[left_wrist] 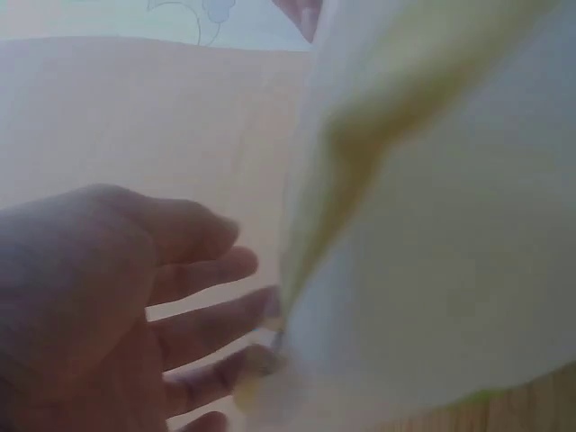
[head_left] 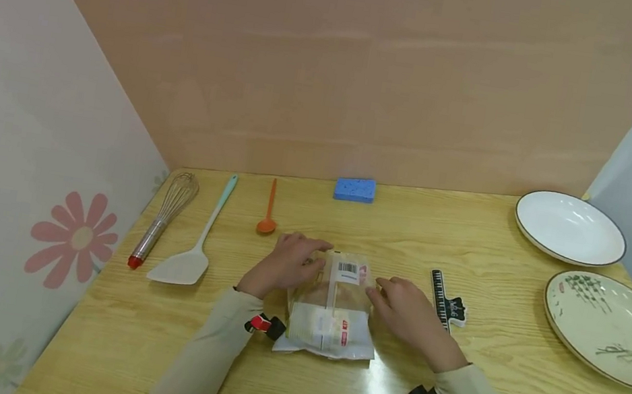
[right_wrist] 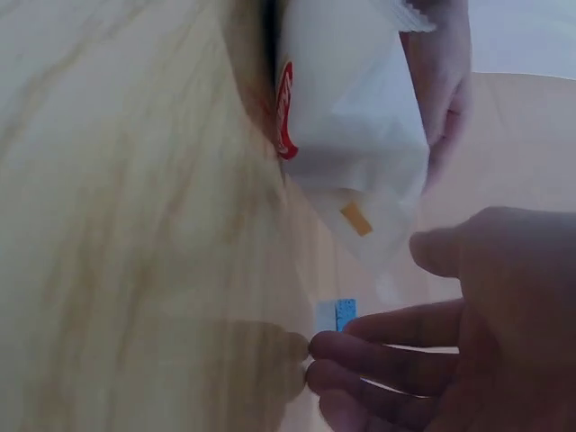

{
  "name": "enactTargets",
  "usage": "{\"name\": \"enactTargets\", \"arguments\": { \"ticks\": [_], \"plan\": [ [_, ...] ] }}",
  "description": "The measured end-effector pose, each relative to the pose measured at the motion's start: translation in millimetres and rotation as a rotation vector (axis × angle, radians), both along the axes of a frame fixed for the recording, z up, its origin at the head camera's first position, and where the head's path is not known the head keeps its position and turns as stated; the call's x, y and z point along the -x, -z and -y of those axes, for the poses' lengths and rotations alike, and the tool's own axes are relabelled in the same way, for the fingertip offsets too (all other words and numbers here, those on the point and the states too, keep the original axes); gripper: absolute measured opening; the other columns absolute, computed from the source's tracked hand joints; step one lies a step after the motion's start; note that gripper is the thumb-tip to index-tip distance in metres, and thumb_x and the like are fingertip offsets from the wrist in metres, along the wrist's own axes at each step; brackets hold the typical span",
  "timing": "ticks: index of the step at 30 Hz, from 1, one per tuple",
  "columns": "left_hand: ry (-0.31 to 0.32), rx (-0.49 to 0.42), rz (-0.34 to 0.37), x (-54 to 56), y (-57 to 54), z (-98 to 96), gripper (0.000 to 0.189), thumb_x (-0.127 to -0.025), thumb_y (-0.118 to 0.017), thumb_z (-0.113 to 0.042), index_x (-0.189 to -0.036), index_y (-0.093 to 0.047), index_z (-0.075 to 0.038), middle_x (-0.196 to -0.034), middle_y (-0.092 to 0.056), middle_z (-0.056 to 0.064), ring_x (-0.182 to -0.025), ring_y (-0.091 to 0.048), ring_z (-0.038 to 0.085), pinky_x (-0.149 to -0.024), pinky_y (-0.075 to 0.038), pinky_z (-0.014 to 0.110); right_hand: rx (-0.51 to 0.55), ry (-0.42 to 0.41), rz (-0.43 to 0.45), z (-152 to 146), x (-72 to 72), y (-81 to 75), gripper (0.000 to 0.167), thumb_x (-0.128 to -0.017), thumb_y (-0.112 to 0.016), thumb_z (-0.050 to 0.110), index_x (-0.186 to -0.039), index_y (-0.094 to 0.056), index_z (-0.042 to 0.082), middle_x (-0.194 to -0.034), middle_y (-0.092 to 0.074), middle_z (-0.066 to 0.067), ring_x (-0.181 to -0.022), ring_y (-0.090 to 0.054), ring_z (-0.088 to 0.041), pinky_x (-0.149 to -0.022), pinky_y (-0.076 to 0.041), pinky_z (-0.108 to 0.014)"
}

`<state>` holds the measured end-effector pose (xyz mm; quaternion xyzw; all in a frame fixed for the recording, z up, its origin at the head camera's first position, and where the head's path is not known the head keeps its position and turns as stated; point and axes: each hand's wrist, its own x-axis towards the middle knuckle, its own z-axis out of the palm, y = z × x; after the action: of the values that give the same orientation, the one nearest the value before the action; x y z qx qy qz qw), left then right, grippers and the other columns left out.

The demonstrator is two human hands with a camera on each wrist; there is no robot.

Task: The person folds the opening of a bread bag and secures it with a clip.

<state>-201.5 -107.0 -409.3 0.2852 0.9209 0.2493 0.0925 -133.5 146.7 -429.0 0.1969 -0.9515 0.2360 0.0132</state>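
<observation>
A plastic food package [head_left: 303, 314] with a barcode and red print lies mid-table between both hands. My left hand [head_left: 290, 263] is at its far left corner. In the left wrist view, the fingers of my left hand [left_wrist: 193, 306] are spread, some tips meeting the edge of the blurred package [left_wrist: 423, 270]. My right hand [head_left: 406, 309] is beside the package's right edge. Seen from the right wrist, my right hand [right_wrist: 450, 333] has loosely bent, parted fingers, with the thumb just short of the package [right_wrist: 351, 108]; any contact there is unclear.
Left on the table lie a whisk [head_left: 165, 219], a spatula [head_left: 183, 266] and an orange spoon [head_left: 267, 224]. A blue sponge [head_left: 355, 189] sits by the back wall. To the right are a piano-patterned object [head_left: 443, 304], a white dish [head_left: 571, 228] and a patterned plate [head_left: 609, 329].
</observation>
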Motion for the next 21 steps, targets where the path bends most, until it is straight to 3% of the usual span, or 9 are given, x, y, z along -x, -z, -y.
{"name": "enactTargets", "arguments": {
  "ticks": [3,5,10,13,15,21],
  "plan": [
    [-0.019,-0.038,-0.052,0.2,0.2,-0.6,0.036,-0.106,-0.056,-0.019,-0.139,-0.064,-0.007,-0.128,-0.072,0.007,-0.116,-0.058,0.031,-0.108,-0.031,0.056,0.067,0.025,0.041,2.7,2.6,1.6,0.030,-0.106,-0.058,0.021,-0.086,-0.070,0.003,-0.067,-0.057,0.000,-0.062,-0.053,-0.014,-0.060,-0.048,-0.035],
    [-0.022,-0.055,-0.073,0.1,-0.3,-1.1,0.035,-0.106,-0.057,-0.018,-0.138,-0.065,-0.007,-0.127,-0.073,0.007,-0.113,-0.059,0.030,-0.106,-0.032,0.057,0.111,0.047,0.062,4.2,3.0,2.1,0.031,-0.106,-0.058,0.022,-0.084,-0.070,0.004,-0.064,-0.055,0.002,-0.059,-0.050,-0.012,-0.057,-0.045,-0.031],
    [-0.010,-0.108,-0.090,-2.1,-3.2,-3.2,0.034,-0.105,-0.058,-0.015,-0.136,-0.065,-0.004,-0.123,-0.071,0.011,-0.111,-0.059,0.030,-0.101,-0.041,0.052,0.177,0.085,0.069,6.3,3.2,3.1,0.032,-0.106,-0.058,0.024,-0.096,-0.073,-0.001,-0.063,-0.055,0.003,-0.054,-0.048,-0.011,-0.052,-0.043,-0.028],
    [-0.002,-0.154,-0.099,-5.1,-5.9,-4.8,0.034,-0.105,-0.059,-0.013,-0.136,-0.065,-0.002,-0.119,-0.069,0.012,-0.105,-0.061,0.027,-0.091,-0.050,0.044,0.216,0.099,0.077,6.8,3.8,3.8,0.031,-0.106,-0.059,0.025,-0.101,-0.073,-0.002,-0.062,-0.054,0.003,-0.054,-0.047,-0.010,-0.051,-0.041,-0.027],
    [0.004,-0.174,-0.131,-7.0,-7.8,-5.8,0.033,-0.104,-0.059,-0.012,-0.134,-0.066,-0.001,-0.114,-0.068,0.011,-0.097,-0.064,0.025,-0.085,-0.053,0.040,0.239,0.106,0.080,7.0,4.4,4.5,0.030,-0.106,-0.060,0.026,-0.101,-0.073,0.000,-0.061,-0.054,0.004,-0.053,-0.046,-0.010,-0.050,-0.040,-0.027],
    [0.021,-0.192,-0.233,-9.6,-10.1,-7.2,0.028,-0.102,-0.061,-0.009,-0.126,-0.071,0.001,-0.106,-0.072,0.011,-0.083,-0.069,0.022,-0.081,-0.053,0.038,0.324,0.104,0.057,8.5,6.9,6.4,0.021,-0.104,-0.063,0.018,-0.103,-0.073,0.000,-0.069,-0.065,0.000,-0.055,-0.050,-0.008,-0.050,-0.042,-0.025]
  ]
}}
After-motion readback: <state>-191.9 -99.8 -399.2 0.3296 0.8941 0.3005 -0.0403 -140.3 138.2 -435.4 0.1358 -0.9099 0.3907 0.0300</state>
